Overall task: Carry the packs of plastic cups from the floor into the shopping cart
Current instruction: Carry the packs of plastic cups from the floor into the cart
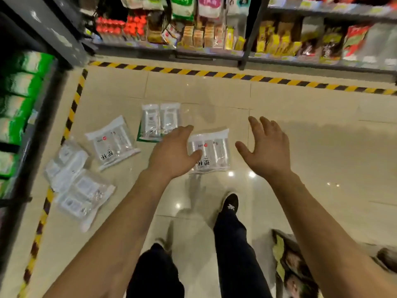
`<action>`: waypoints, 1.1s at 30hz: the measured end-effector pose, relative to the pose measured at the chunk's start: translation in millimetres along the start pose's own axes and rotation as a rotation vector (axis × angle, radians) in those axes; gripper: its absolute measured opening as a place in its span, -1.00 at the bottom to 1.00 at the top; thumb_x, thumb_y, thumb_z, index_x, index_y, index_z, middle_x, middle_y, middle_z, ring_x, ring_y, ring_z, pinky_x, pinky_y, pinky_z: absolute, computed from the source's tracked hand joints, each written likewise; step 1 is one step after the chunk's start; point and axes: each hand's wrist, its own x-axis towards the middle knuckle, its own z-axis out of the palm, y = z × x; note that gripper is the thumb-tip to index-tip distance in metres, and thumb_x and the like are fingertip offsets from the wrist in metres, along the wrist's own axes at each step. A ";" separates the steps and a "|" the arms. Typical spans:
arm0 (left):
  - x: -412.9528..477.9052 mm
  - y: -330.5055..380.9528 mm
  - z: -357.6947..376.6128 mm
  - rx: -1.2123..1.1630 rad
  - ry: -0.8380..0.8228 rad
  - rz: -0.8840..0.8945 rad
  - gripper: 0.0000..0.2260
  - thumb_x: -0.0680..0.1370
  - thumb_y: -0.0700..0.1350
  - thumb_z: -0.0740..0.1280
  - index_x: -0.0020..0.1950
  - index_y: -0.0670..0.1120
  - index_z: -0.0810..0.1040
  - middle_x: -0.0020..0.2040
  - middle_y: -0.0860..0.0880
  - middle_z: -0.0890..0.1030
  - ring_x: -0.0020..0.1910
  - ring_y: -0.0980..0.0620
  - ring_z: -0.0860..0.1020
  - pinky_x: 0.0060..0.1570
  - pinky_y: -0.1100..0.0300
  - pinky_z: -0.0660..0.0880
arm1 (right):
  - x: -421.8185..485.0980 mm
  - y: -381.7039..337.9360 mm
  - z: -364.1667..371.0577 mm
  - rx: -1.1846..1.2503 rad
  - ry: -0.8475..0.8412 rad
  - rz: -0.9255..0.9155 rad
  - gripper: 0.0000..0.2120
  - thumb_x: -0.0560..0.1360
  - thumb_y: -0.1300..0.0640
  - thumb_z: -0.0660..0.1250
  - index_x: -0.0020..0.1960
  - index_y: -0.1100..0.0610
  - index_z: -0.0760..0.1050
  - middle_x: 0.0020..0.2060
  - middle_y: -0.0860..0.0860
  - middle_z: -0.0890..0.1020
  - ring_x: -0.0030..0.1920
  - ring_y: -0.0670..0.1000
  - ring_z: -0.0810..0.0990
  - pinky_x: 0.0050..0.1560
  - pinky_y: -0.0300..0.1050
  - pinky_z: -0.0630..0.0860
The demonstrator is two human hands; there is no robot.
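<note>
Left hand [171, 154], right hand [269, 153]: grip wide, empty, flanking nearest cup pack [211, 152] flat on floor [300, 108]. Best: pinch both side edges, lift level. Cart unseen.
</note>
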 end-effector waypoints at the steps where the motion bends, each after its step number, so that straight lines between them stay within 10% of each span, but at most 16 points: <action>1: 20.5 -6.1 15.3 -0.026 -0.002 -0.015 -0.35 0.55 0.13 0.31 0.57 0.01 0.15 0.55 -0.03 0.21 0.51 -0.03 0.19 0.43 0.08 0.21 | 16.4 8.3 18.5 -0.020 -0.006 0.009 -0.31 0.52 -0.29 0.13 0.55 0.02 0.15 0.50 0.15 0.27 0.49 0.24 0.19 0.39 0.19 0.19; 23: 333.5 -276.3 439.6 -0.087 -0.165 -0.348 -0.32 0.55 0.15 0.28 0.57 0.05 0.03 0.54 -0.08 0.19 0.47 -0.11 0.26 0.34 -0.02 0.31 | 201.7 152.8 557.1 0.028 -0.268 0.184 -0.29 0.54 -0.27 0.15 0.58 0.01 0.06 0.51 0.24 0.21 0.47 0.26 0.23 0.40 0.22 0.19; 33: 349.0 -256.5 458.7 -0.268 -0.042 -0.379 -0.19 0.56 0.15 0.28 0.59 0.03 -0.20 0.44 -0.16 0.37 0.31 -0.14 0.44 0.16 0.05 0.40 | 203.2 145.1 552.5 0.436 -0.276 0.300 -0.23 0.56 -0.16 0.25 0.59 -0.09 -0.15 0.46 0.16 0.29 0.40 0.14 0.33 0.25 -0.03 0.34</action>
